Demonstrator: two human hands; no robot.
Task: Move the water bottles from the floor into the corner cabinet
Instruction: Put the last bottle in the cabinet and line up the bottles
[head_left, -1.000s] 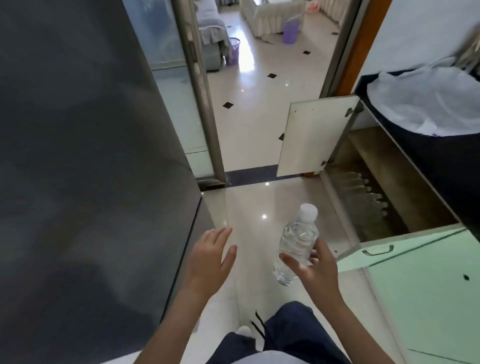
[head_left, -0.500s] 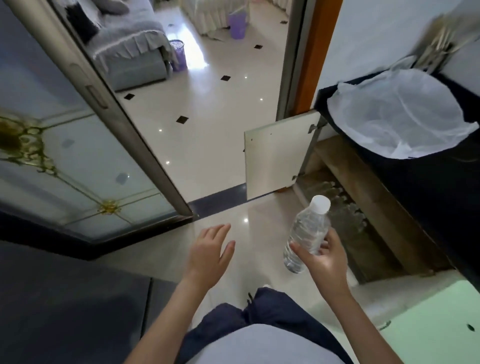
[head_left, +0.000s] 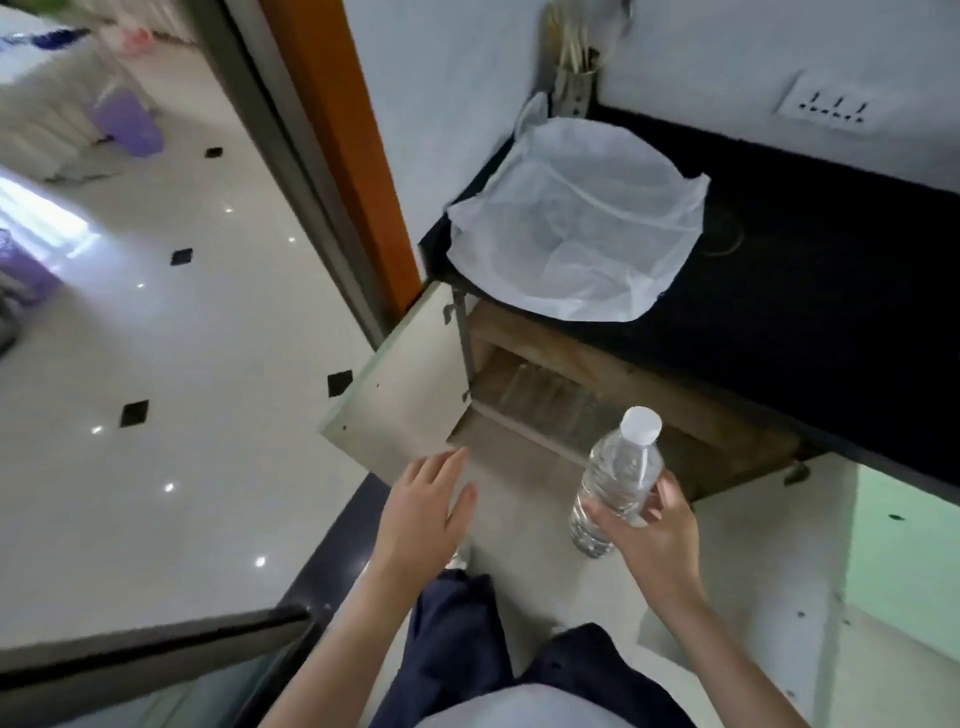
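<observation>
- Right now the right hand (head_left: 654, 540) is holding a water bottle (head_left: 618, 478) in the air. Its grip is wrapping fingers and thumb round the lower body, and the white cap is pointing up toward 12 o'clock.
- The left hand (head_left: 426, 514), at 9 o'clock of the bottle, is hovering with its fingers straight and its grip empty, just below the lower edge of the cabinet door (head_left: 395, 410).
- The corner cabinet (head_left: 613, 379) is standing open under the black counter (head_left: 805, 291), with its opening lying at about 11 o'clock of the bottle. The door is hanging swung out at 9 o'clock of that opening.
- A white mesh cover (head_left: 576, 223) is lying on the counter end, at 12 o'clock of the cabinet.
- As a judgement, this bottle is mid-carry: it is off the floor (head_left: 753, 571) and near the opening, but not yet inside it.
- Pale ribbed shapes are showing in the cabinet's shadow. They may be bottles already stored, though they are too blurred to say so.
- No other bottle is showing on the floor in this view, so I cannot tell how many are waiting to be moved.
- What is left for this one, as I am reading it, is lowering it past the counter edge and setting it inside.
</observation>
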